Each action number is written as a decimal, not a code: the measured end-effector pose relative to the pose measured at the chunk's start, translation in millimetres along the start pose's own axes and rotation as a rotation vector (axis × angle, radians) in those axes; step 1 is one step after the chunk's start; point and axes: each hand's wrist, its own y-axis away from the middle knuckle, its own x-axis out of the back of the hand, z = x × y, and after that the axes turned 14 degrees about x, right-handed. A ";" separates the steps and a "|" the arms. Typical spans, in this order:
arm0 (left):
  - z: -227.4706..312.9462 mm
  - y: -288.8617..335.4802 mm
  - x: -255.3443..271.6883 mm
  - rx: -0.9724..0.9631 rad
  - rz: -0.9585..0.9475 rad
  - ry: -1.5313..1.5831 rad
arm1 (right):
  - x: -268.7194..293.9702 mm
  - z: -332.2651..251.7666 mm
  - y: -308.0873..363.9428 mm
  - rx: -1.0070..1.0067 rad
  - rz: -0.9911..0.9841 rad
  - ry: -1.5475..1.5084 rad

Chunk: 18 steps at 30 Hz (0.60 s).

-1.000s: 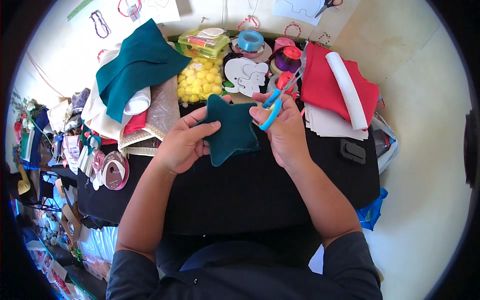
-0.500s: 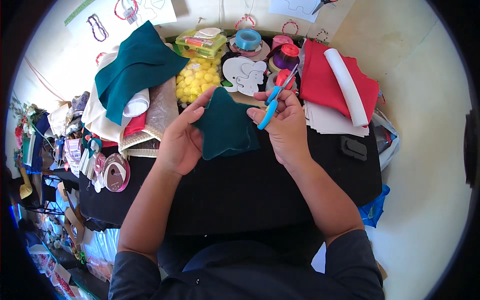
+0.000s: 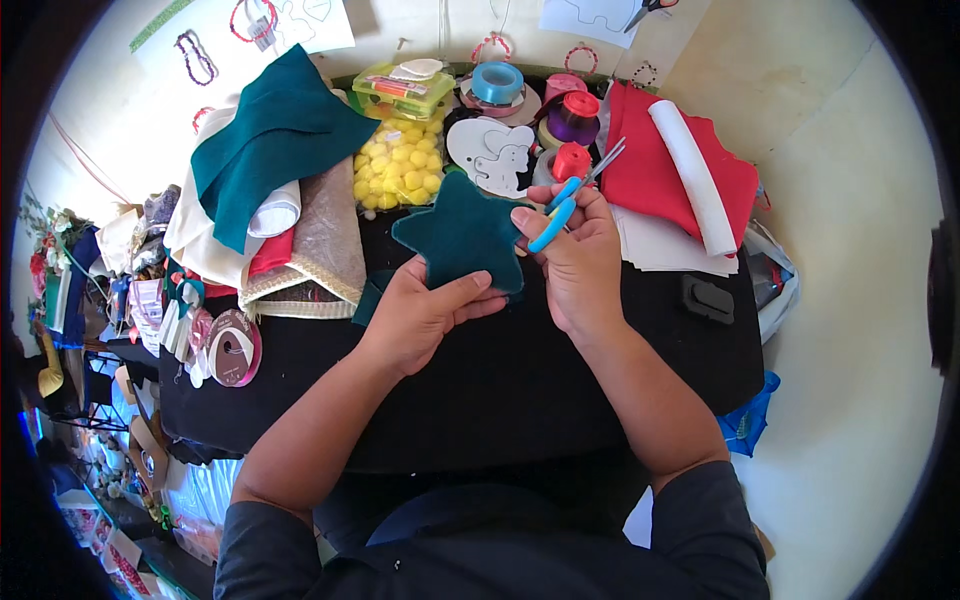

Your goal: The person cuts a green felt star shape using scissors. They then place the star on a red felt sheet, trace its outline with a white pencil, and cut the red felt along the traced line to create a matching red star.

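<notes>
A dark green felt star (image 3: 462, 238) is held up over the middle of the black table. My left hand (image 3: 420, 318) grips it from below, thumb on the front and fingers behind. My right hand (image 3: 582, 255) has light-blue-handled scissors (image 3: 552, 230) hooked in its fingers, the blades pointing up and away to the right. The right thumb lies by the star's right-hand edge; whether it pinches the felt I cannot tell. Just left of my left hand, a dark green scrap (image 3: 372, 298) shows on the table, partly covered by the hand.
Green fabric (image 3: 280, 140) is piled at the back left beside a bag of yellow pom-poms (image 3: 400, 165). White animal-shaped cutouts (image 3: 488, 155) and ribbon rolls (image 3: 497, 80) stand behind the star. Red felt (image 3: 625, 150), a white roll (image 3: 692, 175) and a black case (image 3: 707, 298) are right.
My left hand has moved from the star's left side to its lower edge. The star has turned and its whole outline now shows. The scissors have tipped further right.
</notes>
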 end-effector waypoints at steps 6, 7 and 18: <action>1.7 0.4 3.4 -0.018 0.029 -0.116 | 0.2 -0.8 -1.0 0.032 -0.024 0.016; 1.9 1.1 4.0 -0.037 0.035 -0.148 | -0.3 -1.3 -0.9 0.040 -0.030 0.020; 17.2 6.3 14.2 -0.161 -0.153 0.125 | 1.7 1.2 0.2 0.133 -0.149 0.013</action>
